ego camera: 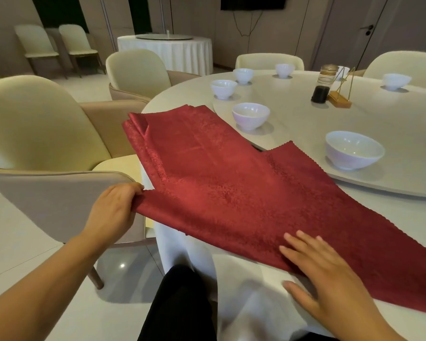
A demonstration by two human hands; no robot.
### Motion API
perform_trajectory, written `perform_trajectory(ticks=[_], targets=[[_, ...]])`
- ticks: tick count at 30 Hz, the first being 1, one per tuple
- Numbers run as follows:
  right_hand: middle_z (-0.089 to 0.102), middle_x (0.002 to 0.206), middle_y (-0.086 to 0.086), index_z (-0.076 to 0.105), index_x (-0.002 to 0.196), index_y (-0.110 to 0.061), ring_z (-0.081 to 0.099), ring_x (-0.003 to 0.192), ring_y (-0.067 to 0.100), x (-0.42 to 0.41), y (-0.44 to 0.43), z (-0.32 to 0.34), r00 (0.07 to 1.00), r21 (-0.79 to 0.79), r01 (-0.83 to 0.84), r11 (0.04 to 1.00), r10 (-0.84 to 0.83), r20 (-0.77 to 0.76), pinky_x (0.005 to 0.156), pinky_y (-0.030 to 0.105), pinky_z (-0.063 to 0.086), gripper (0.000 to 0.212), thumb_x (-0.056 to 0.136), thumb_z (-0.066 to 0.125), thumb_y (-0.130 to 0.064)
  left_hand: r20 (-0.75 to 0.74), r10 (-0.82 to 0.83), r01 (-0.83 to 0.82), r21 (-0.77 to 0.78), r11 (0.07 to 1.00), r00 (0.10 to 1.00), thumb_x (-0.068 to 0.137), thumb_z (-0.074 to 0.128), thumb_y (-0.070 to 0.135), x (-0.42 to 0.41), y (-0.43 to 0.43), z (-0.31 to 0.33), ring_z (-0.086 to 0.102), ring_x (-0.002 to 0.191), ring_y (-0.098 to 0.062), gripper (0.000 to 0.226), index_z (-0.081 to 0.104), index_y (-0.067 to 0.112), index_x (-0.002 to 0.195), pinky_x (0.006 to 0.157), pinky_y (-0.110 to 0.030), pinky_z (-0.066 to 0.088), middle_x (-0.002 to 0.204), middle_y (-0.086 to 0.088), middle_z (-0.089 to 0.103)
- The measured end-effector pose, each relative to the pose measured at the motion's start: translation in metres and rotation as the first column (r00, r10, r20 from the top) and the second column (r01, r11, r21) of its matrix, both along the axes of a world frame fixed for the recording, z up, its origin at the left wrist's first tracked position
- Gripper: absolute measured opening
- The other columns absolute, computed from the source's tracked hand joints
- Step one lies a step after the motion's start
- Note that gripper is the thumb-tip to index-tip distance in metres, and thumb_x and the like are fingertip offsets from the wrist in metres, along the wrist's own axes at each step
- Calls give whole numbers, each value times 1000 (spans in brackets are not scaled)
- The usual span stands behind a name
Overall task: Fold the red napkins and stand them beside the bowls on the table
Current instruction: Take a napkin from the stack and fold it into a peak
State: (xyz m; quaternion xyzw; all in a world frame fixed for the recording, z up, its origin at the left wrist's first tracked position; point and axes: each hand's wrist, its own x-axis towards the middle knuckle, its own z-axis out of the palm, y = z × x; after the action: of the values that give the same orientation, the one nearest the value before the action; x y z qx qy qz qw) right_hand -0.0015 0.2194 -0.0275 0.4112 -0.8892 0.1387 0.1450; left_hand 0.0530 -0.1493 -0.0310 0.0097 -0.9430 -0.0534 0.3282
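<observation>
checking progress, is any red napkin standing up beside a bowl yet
No, the red napkins lie spread flat, one corner pinched by the left hand, and none stands upright beside the bowls.

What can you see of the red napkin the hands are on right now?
The red napkin is a shiny cloth with a faint woven pattern and zigzag-cut edges. It lies unfolded and mostly flat near the edge of the white-clothed table, with one far corner lapping onto the raised turntable. Its far left part lies over more folded red cloth. The left hand pinches its left corner just off the table edge. The right hand presses flat on its near edge.
</observation>
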Motion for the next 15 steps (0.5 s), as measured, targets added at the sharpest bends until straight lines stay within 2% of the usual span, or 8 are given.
perform_trajectory(ticks=[2, 4, 5, 6, 8, 10, 12, 15], targets=[[69, 105, 1, 69, 99, -19, 52, 108, 13, -1, -5, -4, 1000, -33, -19, 999, 18, -12, 105, 21, 20, 59, 97, 16, -48, 18, 21, -21, 10, 1000, 1000, 67, 50, 0, 5, -2, 7, 63, 60, -31, 25, 49, 17, 85, 48, -23, 43, 73, -9, 67], [73, 92, 0, 75, 82, -14, 65, 94, 15, -1, -6, -6, 1000, -53, -2, 999, 3, 11, 104, 16, 22, 69, 99, 15, -43, 43, 40, -44, 103, 994, 998, 64, 64, -16, 12, -4, 13, 64, 60, -26, 48, 49, 24, 86, 49, -11, 33, 75, 5, 66], [73, 88, -1, 76, 77, -13, 69, 85, 14, 0, -6, -5, 999, -65, 4, 998, -1, 42, 103, 11, 22, 71, 99, 15, -42, 45, 20, -28, 176, 984, 999, 63, 67, -20, 17, -5, 17, 64, 65, -21, 56, 49, 26, 91, 48, -12, 34, 87, 13, 63], [73, 86, -2, 76, 75, -13, 69, 83, 12, 1, -4, -5, 998, -93, 16, 996, -10, 64, 101, 7, 22, 71, 99, 16, -43, 40, -30, 20, 234, 972, 999, 63, 69, -21, 22, -5, 23, 64, 71, -12, 59, 51, 26, 93, 52, -12, 40, 95, 27, 59], [73, 86, -5, 76, 75, -14, 62, 88, 4, 5, 0, -6, 996, -153, 23, 988, -9, 94, 97, 2, 23, 69, 99, 19, -45, 18, -186, 170, 323, 931, 982, 66, 66, -19, 29, -1, 38, 56, 81, 15, 43, 65, 21, 82, 71, -1, 41, 92, 47, 53], [70, 89, -11, 75, 75, -17, 54, 97, 4, 4, 6, -8, 996, -189, 4, 982, 13, 91, 93, 4, 30, 63, 97, 24, -46, 14, -257, 222, 465, 857, 966, 69, 62, -18, 32, 0, 55, 54, 83, 23, 42, 74, 22, 73, 75, 4, 36, 83, 46, 57], [61, 96, -27, 73, 75, -26, 50, 101, -5, 0, 9, -4, 991, -209, -22, 978, 49, 122, 93, 10, 34, 51, 92, 32, -52, 94, -270, 161, 603, 782, 958, 73, 61, -22, 27, 3, 73, 59, 76, 15, 70, 70, 46, 61, 72, 1, 40, 75, 35, 64], [52, 103, -34, 71, 86, -32, 45, 107, -17, -10, 14, 5, 985, -278, 33, 960, 15, 170, 95, 9, 38, 48, 83, 36, -65, 322, -329, 87, 584, 807, 888, 74, 65, -14, 5, 10, 92, 61, 66, 6, 71, 65, 54, 53, 63, -3, 43, 66, 23, 67]])
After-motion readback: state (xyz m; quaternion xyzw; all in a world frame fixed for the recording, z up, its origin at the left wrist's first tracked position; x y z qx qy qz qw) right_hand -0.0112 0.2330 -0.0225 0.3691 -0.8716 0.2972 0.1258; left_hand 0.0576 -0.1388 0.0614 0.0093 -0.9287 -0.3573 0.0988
